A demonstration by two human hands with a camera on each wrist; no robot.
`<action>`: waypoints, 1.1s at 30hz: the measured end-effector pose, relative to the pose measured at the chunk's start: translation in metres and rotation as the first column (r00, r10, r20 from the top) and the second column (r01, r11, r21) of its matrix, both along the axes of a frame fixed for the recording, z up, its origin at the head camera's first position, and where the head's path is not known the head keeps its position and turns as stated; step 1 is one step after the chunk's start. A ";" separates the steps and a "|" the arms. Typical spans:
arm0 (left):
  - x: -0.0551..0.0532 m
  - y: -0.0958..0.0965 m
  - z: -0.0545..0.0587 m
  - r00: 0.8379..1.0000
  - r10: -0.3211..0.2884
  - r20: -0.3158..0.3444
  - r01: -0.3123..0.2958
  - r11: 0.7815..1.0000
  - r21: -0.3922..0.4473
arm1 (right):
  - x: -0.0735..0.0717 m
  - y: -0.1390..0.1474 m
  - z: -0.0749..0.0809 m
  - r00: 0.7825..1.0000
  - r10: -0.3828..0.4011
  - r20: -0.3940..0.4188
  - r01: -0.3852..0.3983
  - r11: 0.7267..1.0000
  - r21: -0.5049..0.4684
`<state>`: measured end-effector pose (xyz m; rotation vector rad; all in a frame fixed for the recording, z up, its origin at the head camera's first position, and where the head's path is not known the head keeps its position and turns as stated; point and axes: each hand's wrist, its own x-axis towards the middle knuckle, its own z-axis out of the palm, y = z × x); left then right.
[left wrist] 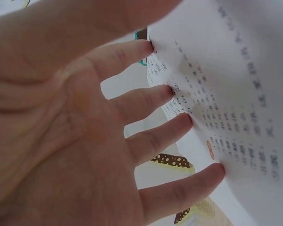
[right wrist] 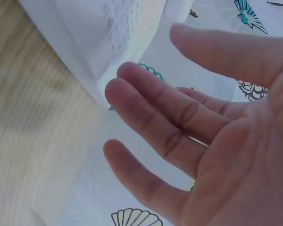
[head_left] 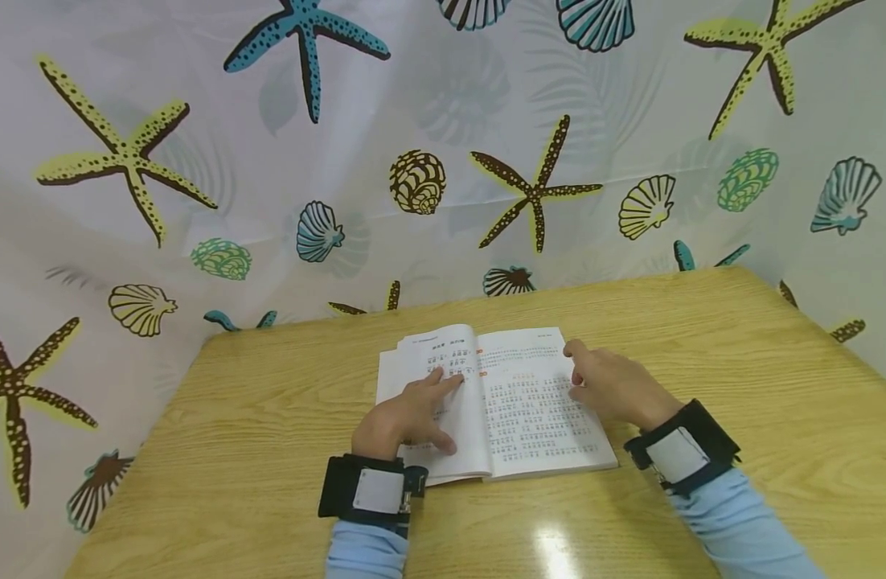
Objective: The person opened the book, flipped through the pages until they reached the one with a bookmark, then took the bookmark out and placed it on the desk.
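Note:
A paperback book [head_left: 533, 414] lies spread on the wooden table, with printed text on both pages. My left hand [head_left: 408, 414] rests on the left page, fingers spread. In the left wrist view its fingertips [left wrist: 212, 174] touch the printed paper, and the fingers are nearly straight. At the right page's outer edge is my right hand [head_left: 620, 388], thumb and forefinger apart over the margin. The right wrist view shows its fingers [right wrist: 151, 122] loosely bent beside the book's edge [right wrist: 73, 52], with nothing held between them.
The wooden table [head_left: 284, 402] extends around the book on every side. Behind it hangs a white cloth [head_left: 385, 96] printed with starfish and shells. Each wrist wears a black strap [head_left: 685, 450] with a pale plate, above light blue sleeves [head_left: 740, 523].

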<state>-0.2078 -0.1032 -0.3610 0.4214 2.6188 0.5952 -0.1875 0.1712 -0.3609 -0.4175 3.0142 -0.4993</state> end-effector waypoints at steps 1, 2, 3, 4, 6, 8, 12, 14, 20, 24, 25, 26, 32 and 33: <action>0.000 0.000 0.000 1.000 0.001 0.000 -0.001 1.000 0.001 | -0.001 0.001 -0.001 1.000 -0.003 0.011 0.003 1.000 0.001; 0.000 0.000 0.000 1.000 0.002 0.002 -0.002 1.000 0.003 | -0.001 0.001 -0.001 0.999 -0.009 0.039 0.008 1.000 0.017; 0.000 0.000 0.000 1.000 0.002 0.002 -0.002 1.000 0.002 | -0.002 0.002 -0.003 0.998 -0.015 0.066 0.012 0.999 0.043; 0.000 0.000 0.000 1.000 0.002 0.001 -0.002 1.000 0.004 | -0.002 0.003 -0.004 0.996 -0.021 0.090 0.015 0.997 0.071; 0.000 0.000 0.000 1.000 0.003 -0.001 -0.003 1.000 0.005 | -0.004 0.005 -0.006 0.990 -0.034 0.139 0.018 0.993 0.114; 0.000 0.000 0.000 1.000 0.003 0.000 -0.003 1.000 0.005 | -0.004 0.006 -0.008 0.987 -0.032 0.160 0.013 0.993 0.121; 0.000 0.000 0.000 1.000 -0.001 -0.002 0.001 1.000 0.001 | -0.003 0.006 -0.008 0.992 -0.018 0.126 0.005 0.995 0.104; 0.000 0.000 0.000 1.000 -0.001 0.000 0.001 1.000 0.000 | -0.003 0.006 -0.007 0.994 -0.020 0.108 0.009 0.995 0.097; 0.000 -0.001 -0.001 1.000 0.000 0.004 0.000 1.000 0.003 | -0.003 0.004 -0.004 0.995 -0.071 0.066 0.071 0.997 0.007; -0.001 -0.001 -0.001 1.000 -0.003 0.004 0.003 1.000 -0.001 | -0.003 0.004 -0.004 0.996 -0.071 -0.046 0.068 0.995 -0.066; -0.001 -0.001 -0.002 1.000 -0.006 0.004 0.006 1.000 -0.002 | -0.003 0.004 -0.004 0.995 -0.069 -0.076 0.064 0.995 -0.078; -0.001 -0.001 -0.002 1.000 -0.007 0.004 0.007 1.000 -0.003 | -0.003 0.004 -0.004 0.992 -0.063 -0.107 0.055 0.995 -0.078; -0.002 -0.001 -0.002 1.000 -0.005 0.010 0.005 1.000 0.004 | -0.005 0.005 -0.005 0.977 -0.031 -0.212 0.023 0.999 -0.042; -0.002 -0.001 -0.002 1.000 -0.006 0.008 0.006 1.000 0.004 | -0.005 0.005 -0.005 0.976 -0.029 -0.218 0.022 0.999 -0.033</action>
